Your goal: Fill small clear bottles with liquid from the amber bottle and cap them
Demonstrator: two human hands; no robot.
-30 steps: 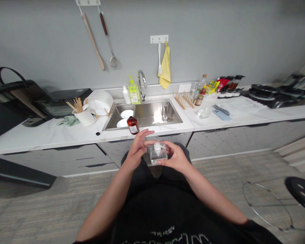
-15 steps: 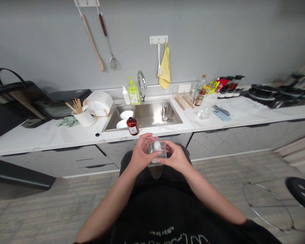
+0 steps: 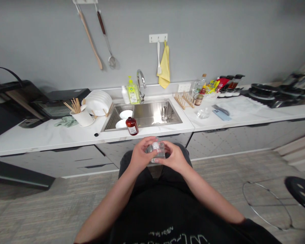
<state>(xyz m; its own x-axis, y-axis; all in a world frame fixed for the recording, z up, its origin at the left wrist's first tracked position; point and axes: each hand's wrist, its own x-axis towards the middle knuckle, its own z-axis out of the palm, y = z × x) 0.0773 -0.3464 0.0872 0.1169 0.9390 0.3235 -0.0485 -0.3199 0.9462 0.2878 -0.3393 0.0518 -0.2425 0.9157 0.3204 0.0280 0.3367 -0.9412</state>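
Between my hands, in front of the counter edge and over my lap, is a clear square bottle with a rounded whitish top. My left hand grips it from the left, the thumb across its near side. From the right, my right hand is closed around the other side. What the bottle contains is too small to make out. Just beyond my left hand, a red-brown bottle with a pale label stands at the sink's front rim. A small black cap lies left of it on the counter.
The steel sink holds white bowls on its left side. Left of it stand plates and a white utensil cup. To the right are a wooden rack, crumpled clear plastic and a blue phone.
Both hands still hold the clear bottle and have barely moved. The whole view has shifted slightly.
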